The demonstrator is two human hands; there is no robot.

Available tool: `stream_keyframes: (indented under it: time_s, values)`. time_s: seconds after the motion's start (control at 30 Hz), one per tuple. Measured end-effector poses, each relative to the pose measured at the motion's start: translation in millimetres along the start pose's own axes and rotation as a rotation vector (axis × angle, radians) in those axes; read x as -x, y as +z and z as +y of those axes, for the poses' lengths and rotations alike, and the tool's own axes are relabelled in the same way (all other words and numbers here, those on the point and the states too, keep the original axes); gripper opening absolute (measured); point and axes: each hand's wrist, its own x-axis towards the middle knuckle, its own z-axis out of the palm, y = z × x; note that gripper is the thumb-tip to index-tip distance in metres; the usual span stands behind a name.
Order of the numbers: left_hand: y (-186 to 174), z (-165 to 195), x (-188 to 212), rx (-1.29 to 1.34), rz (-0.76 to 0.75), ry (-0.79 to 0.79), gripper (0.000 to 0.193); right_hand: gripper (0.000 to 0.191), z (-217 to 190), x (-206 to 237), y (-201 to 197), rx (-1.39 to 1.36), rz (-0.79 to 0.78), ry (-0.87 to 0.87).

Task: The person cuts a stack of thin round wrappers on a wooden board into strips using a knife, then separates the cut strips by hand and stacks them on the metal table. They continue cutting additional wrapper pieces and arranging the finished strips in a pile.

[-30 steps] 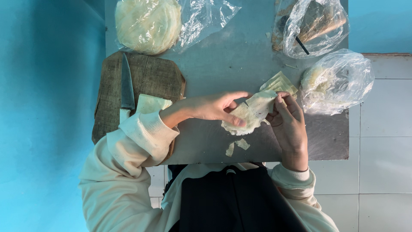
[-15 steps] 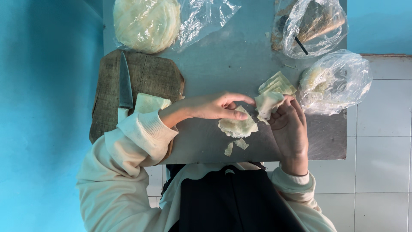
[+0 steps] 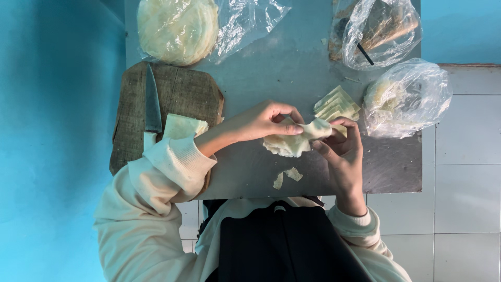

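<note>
- Your left hand (image 3: 263, 121) and right hand (image 3: 339, 149) both pinch one pale dough sheet (image 3: 295, 140) above the grey metal table (image 3: 271, 68).
- Scraps (image 3: 286, 176) lie beneath.
- Left: wooden board (image 3: 180, 96), knife (image 3: 152, 102).
- Beyond: folded stack (image 3: 336, 104), plastic bags (image 3: 407, 96), blue wall (image 3: 52, 104).

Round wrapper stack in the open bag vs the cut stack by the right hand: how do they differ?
The round wrapper stack is whole and circular; the cut stack is fanned angular pieces. The round wrapper stack sits on its open plastic bag; the cut stack lies bare on the grey table. Both are pale, thin sheets.
</note>
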Motion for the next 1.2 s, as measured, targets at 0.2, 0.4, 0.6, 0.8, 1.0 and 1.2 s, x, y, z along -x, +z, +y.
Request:
stream_keyframes:
  time_s: [0.2,0.4,0.6,0.8,1.0,1.2]
  values:
    - [0.1,19.9,9.9,-0.240,0.007,0.158,0.025,0.053,-25.1,-2.8,-5.4,0.251,-0.100,0.132]
    - [8.6,22.6,10.4,-0.438,-0.089,-0.055,0.026,0.037,-37.6,-13.4,13.5,1.060,-0.238,-0.104]
    - [8.5,13.4,6.7,-0.396,-0.163,0.069,0.034,0.029,-42.6,4.3,19.3,1.328,-0.195,-0.602]
    - [7.5,10.2,9.2,-0.286,-0.202,0.115,0.031,0.020,-46.3,23.4,-15.8,1.128,0.134,-0.183]
    - [3.7,15.6,9.7,-0.227,-0.154,0.010,0.031,0.022,-62.0,18.8,-26.2,1.463,0.161,-0.486]
    - [2.2,15.9,11.7,-0.200,-0.141,0.084,0.030,0.020,-63.7,27.0,-16.0,0.920,-0.170,-0.321]
